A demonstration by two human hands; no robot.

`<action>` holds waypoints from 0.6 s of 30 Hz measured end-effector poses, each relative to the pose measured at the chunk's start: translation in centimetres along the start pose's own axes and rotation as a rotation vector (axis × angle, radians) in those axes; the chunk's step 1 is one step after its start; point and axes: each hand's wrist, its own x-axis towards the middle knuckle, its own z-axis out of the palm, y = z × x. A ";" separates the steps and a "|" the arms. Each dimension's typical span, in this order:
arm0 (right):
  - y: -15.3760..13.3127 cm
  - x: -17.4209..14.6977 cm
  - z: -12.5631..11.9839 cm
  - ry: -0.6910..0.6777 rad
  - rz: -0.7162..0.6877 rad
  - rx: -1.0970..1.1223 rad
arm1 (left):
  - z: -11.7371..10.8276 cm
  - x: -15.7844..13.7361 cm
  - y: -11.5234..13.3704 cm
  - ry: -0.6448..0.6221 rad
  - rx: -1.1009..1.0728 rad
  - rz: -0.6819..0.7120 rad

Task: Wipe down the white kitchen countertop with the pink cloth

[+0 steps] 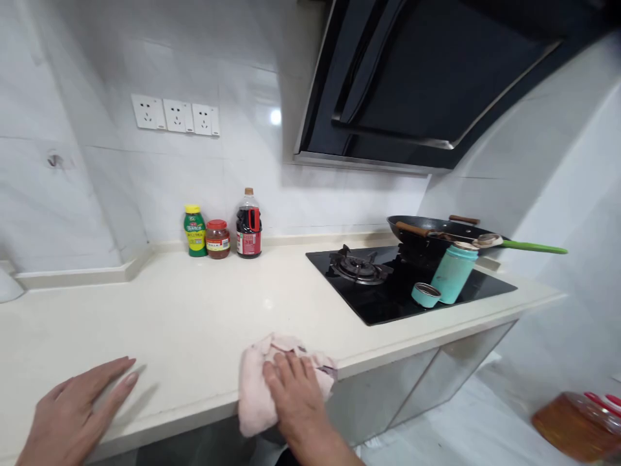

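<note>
My right hand (295,395) lies on a pale pink cloth (255,395) at the front edge of the white countertop (194,323). Its fingers press into the bunched fabric, part of which hangs over the edge. To the left, my left hand (77,414) is open above the counter, thumb and fingers apart, holding nothing. A shadow falls on the surface beside it.
Along the back wall stand a green bottle with yellow cap (196,232), a red-lidded jar (218,239) and a dark sauce bottle (249,226). On the gas stove (361,268) are a wok (436,226), a turquoise flask (453,275) and its cup (426,296). A range hood (412,84) overhangs.
</note>
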 end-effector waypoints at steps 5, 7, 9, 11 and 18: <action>-5.7 3.8 0.6 -0.117 -0.148 0.076 | 0.4 -2.9 7.7 -0.007 -0.195 0.241; -5.8 4.5 -0.8 -0.284 -0.183 0.162 | 1.5 -4.3 11.8 -0.098 -0.211 0.398; -4.7 4.4 -2.8 -0.404 -0.223 0.297 | 2.9 -5.1 14.8 -0.184 -0.219 0.563; -2.9 3.8 -5.0 -0.409 -0.250 0.433 | 4.2 -5.3 16.2 -0.249 -0.205 0.644; 2.6 2.5 -12.8 -0.064 -0.277 0.596 | 6.9 -5.4 17.2 -0.472 0.125 0.526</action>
